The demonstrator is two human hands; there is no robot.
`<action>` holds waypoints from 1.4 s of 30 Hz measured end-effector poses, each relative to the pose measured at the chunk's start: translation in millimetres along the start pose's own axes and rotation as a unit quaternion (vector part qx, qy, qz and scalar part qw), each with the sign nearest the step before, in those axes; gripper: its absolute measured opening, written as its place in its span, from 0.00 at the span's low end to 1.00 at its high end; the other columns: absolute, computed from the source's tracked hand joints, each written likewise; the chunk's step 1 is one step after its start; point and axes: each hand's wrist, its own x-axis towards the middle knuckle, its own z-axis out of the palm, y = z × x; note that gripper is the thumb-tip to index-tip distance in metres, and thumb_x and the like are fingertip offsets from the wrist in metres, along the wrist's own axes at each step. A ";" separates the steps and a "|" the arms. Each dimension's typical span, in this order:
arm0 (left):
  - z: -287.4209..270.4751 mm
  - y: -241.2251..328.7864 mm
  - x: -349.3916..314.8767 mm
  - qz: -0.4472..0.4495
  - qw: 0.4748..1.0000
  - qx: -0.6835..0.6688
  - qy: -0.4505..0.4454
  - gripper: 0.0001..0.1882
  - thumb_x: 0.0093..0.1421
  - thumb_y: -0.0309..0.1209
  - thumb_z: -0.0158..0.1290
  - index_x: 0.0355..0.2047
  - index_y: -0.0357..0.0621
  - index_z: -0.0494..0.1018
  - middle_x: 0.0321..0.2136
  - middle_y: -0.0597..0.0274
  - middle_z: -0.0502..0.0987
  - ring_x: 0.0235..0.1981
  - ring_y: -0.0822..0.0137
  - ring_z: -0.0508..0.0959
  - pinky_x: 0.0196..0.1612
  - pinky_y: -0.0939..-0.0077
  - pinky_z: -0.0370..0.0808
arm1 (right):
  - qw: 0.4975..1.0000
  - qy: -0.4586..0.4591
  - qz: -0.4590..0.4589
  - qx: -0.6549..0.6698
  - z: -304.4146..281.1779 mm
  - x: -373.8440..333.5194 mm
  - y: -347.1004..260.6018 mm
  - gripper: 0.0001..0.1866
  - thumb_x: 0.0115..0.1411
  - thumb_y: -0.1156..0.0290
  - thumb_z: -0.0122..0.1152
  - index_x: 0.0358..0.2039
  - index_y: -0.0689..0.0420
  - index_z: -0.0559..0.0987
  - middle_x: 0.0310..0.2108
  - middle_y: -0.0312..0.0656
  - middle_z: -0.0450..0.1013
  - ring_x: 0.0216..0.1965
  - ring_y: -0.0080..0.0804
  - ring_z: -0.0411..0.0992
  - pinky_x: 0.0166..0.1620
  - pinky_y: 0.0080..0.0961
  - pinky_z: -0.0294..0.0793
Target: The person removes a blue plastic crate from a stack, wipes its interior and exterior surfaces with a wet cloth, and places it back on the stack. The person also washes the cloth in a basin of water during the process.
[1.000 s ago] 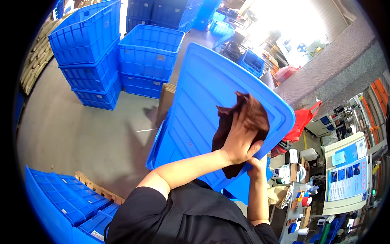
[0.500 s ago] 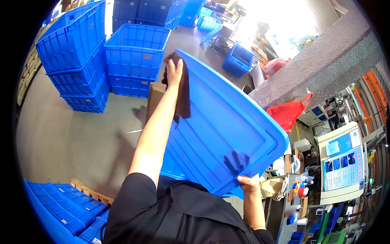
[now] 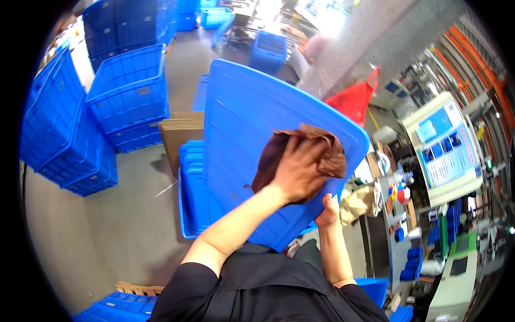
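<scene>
A large blue plastic lid (image 3: 241, 118) is tilted up in front of my body, with its ribbed face toward me. My left hand (image 3: 300, 172) presses a crumpled brown cloth (image 3: 335, 153) against the lid's right half, the fingers laid over the fabric. At the lid's lower right edge, my right hand (image 3: 327, 216) grips the rim, thumb on the near face; its other fingers are hidden behind the lid. Below and left of this lid, more blue plastic pieces (image 3: 194, 188) sit in a blue crate, partly covered by it.
Blue crates (image 3: 129, 91) stand stacked at the left. Flattened cardboard (image 3: 182, 126) leans behind the lid. A pillar (image 3: 370, 48) and a red bag (image 3: 351, 102) are beyond it. At the right are a cluttered workbench (image 3: 394, 231) and a notice board (image 3: 445, 145). Blue crates (image 3: 115, 306) lie at lower left.
My left hand has brought the brown cloth from the lid's far upper left edge across to its right half. The lid has swung more upright, and my view has turned right.
</scene>
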 end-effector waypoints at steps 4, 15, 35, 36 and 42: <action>14.8 -44.7 25.2 -0.100 0.954 -0.238 0.151 0.24 0.54 0.42 0.50 0.48 0.40 0.68 0.49 0.50 0.66 0.52 0.48 0.64 0.58 0.52 0.53 | 1.000 0.018 -0.020 -0.010 -27.9 -48.3 -37.7 0.43 0.45 0.57 0.71 0.57 0.62 0.60 0.51 0.43 0.66 0.51 0.37 0.67 0.53 0.35 0.67; 184.7 186.1 25.9 0.109 0.978 -0.156 -0.079 0.19 0.51 0.38 0.53 0.43 0.45 0.73 0.59 0.49 0.56 0.63 0.45 0.51 0.61 0.36 0.37 | 0.986 0.113 -0.117 -0.020 -150.9 -142.8 -102.9 0.49 0.49 0.49 0.66 0.63 0.56 0.49 0.61 0.42 0.55 0.60 0.37 0.57 0.61 0.35 0.58; 496.1 248.9 2.7 -0.355 0.801 -0.429 -0.219 0.27 0.60 0.37 0.41 0.55 0.32 0.55 0.51 0.32 0.63 0.51 0.42 0.65 0.55 0.57 0.60 | 0.845 0.450 -0.276 -0.084 -196.8 -349.1 -177.2 0.44 0.46 0.51 0.69 0.58 0.59 0.60 0.53 0.44 0.65 0.54 0.40 0.66 0.53 0.39 0.68; 478.4 289.1 -6.4 -0.257 0.884 -0.357 -0.161 0.22 0.59 0.35 0.42 0.50 0.31 0.61 0.45 0.35 0.68 0.45 0.41 0.69 0.52 0.52 0.62 | 0.833 0.464 -0.288 -0.085 -200.2 -349.3 -177.4 0.42 0.47 0.52 0.69 0.57 0.59 0.62 0.51 0.43 0.66 0.52 0.38 0.67 0.52 0.37 0.68; 366.7 427.6 -83.8 0.153 0.809 -0.484 -0.296 0.24 0.48 0.39 0.52 0.42 0.36 0.72 0.61 0.39 0.51 0.62 0.41 0.50 0.61 0.47 0.47 | 0.759 0.532 -0.371 -0.060 -226.9 -388.5 -178.3 0.35 0.52 0.57 0.66 0.54 0.62 0.65 0.47 0.42 0.69 0.49 0.32 0.68 0.53 0.32 0.66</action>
